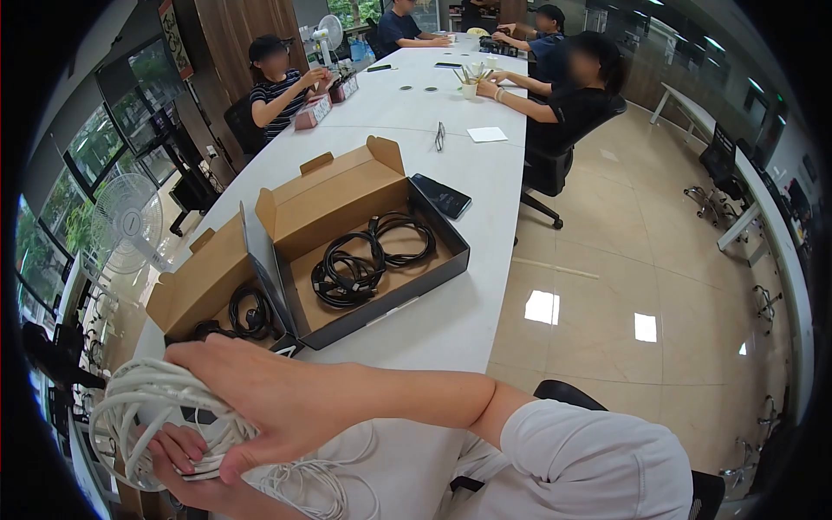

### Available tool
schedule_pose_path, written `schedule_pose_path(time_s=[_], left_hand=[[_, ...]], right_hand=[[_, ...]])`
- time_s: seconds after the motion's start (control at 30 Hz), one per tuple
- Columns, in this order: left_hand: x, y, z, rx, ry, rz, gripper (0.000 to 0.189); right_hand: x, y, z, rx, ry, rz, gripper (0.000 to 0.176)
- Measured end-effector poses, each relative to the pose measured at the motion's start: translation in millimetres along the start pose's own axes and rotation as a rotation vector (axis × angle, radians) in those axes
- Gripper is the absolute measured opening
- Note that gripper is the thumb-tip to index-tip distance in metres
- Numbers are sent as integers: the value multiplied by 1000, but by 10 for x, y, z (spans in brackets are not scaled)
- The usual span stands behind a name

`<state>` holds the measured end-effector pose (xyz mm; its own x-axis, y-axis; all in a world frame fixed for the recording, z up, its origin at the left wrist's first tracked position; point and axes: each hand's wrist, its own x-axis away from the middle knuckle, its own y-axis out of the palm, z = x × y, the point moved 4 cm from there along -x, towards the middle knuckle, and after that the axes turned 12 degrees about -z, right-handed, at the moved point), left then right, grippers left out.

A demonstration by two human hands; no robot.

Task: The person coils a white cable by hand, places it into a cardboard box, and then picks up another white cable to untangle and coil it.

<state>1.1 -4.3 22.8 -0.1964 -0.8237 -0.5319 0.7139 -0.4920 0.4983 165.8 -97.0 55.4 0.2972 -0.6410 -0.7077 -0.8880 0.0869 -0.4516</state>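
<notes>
A thick coil of white cable (128,425) is held up at the lower left, over the near part of the table. My right hand (256,390) wraps over the coil from above and the right, thumb pressed against its side. From below, my left hand (186,459) grips the same coil with curled fingers; part of it is hidden. More white cable (316,485) lies in loose loops beneath my right forearm. Just beyond, an open cardboard box (403,299) contains coiled black cables (347,269). A second open box (204,269) beside it holds another black cable (251,314).
A smartphone (440,196) lies against the larger box on the long white table (416,338). Farther along are glasses (440,137), white paper (487,134) and a cup of sticks (469,89). Several people sit around the far part. A standing fan (130,224) is at left.
</notes>
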Motion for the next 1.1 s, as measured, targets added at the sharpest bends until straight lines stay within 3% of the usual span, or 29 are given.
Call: schedule_pose_path(time_s=[0.07,0.17,0.27,0.37,0.57,0.67,0.77,0.87,0.97,1.0,1.03,1.1], left_hand=[[-55,-101,6,76,-53,-109,21],[-33,32,18,129,-72,162,28],[-50,43,41,83,-73,198,20],[-99,-86,52,34,-66,76,13],[-54,-88,13,-126,-42,108,21],[45,55,-11,-280,33,68,22],[112,45,-66,-457,44,-133,32],[180,97,-152,-640,31,0,37],[80,18,-250,-714,84,-161,68],[44,-49,-244,-790,13,-207,79],[63,-33,-239,-825,-5,-164,86],[-14,43,-163,-855,46,-303,92]], right_hand=[[-9,48,-12,-26,-72,-67,75],[-34,76,-38,-134,-105,-172,71],[-29,129,22,-81,-125,-147,69],[-17,80,45,-44,16,-173,67],[24,19,216,23,267,-38,66],[47,-50,309,70,278,38,60],[66,-102,434,67,287,117,54],[63,-110,586,143,291,219,50],[70,-187,628,224,328,256,49],[63,-226,614,255,309,267,49],[74,-270,535,302,279,308,47],[65,-351,423,351,278,312,44]])
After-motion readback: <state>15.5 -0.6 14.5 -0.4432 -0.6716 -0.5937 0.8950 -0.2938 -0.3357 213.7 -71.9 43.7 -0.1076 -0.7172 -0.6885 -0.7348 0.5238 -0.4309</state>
